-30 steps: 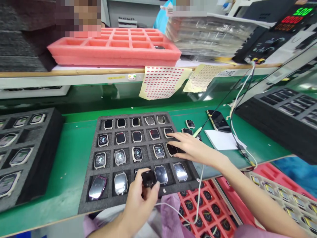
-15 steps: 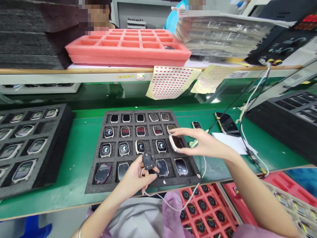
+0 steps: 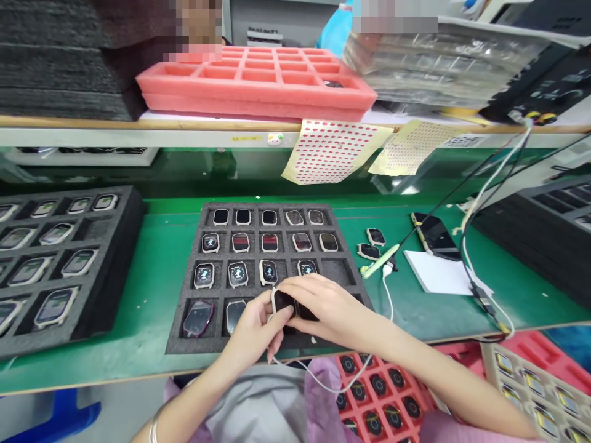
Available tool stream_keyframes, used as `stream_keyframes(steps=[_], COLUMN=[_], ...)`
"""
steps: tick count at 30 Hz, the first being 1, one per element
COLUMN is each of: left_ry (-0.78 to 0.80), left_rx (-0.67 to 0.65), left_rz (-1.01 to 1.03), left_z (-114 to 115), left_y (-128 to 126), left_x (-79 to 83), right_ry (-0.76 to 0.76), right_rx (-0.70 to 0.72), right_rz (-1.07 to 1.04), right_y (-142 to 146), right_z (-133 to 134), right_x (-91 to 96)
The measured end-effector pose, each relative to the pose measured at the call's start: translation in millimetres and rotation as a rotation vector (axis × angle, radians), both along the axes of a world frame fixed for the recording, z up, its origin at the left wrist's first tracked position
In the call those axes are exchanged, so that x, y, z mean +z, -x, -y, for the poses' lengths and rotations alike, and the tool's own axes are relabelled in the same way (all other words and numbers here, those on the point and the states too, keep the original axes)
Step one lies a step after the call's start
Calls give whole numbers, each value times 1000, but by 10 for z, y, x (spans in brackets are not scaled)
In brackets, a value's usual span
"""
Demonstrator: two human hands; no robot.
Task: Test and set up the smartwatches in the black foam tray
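A smartwatch body [image 3: 281, 300] with a light frame and dark screen is held between my hands, over the front row of a dark grey foam tray [image 3: 173, 338]. My left hand [image 3: 253, 329] is closed, its thumb pressed on the watch's face. From the other side, my right hand [image 3: 325, 307] closes around it and covers part of it. A white cable [image 3: 323, 389] loops out from beneath my left hand; its end there is hidden. Around the hands, more watches [image 3: 238, 274] sit in the tray's pockets, and a purple-framed one [image 3: 199, 319] lies front left.
Right of the tray are two small watches [image 3: 368, 251], a green pen-like tool [image 3: 381, 261], a phone [image 3: 436, 237] and white paper [image 3: 429, 272]. Another foam tray [image 3: 124, 264] stands left. A pink foam tray [image 3: 258, 95] rests on the shelf; a person is behind it.
My right hand has carried the watch from the tray's right side to my left hand. The dark square piece with the cable in my left hand is now covered.
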State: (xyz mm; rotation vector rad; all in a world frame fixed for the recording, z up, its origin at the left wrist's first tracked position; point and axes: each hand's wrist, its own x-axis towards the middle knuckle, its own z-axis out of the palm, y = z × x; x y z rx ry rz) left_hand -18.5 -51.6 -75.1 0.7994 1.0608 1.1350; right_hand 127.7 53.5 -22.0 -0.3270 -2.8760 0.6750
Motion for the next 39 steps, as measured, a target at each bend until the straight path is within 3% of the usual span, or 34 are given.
stream_keyframes(steps=[5,31,35,39], left_ry=[-9,-22,-96,-78], left_rx=[30,-21,20,-96], left_rz=[23,-14,-145,-192], left_z=[28,45,62,103], left_y=[7,7,-25,-58], left_x=[-19,28,13,-1], right_ry=[67,120,121,157], right_rx=[-10,0,19,-34], right_rz=[20,-151,-164,-154], right_y=[21,3,-22,-260], right_z=[27,74,50,-182], right_x=[-19,-135,-54,110])
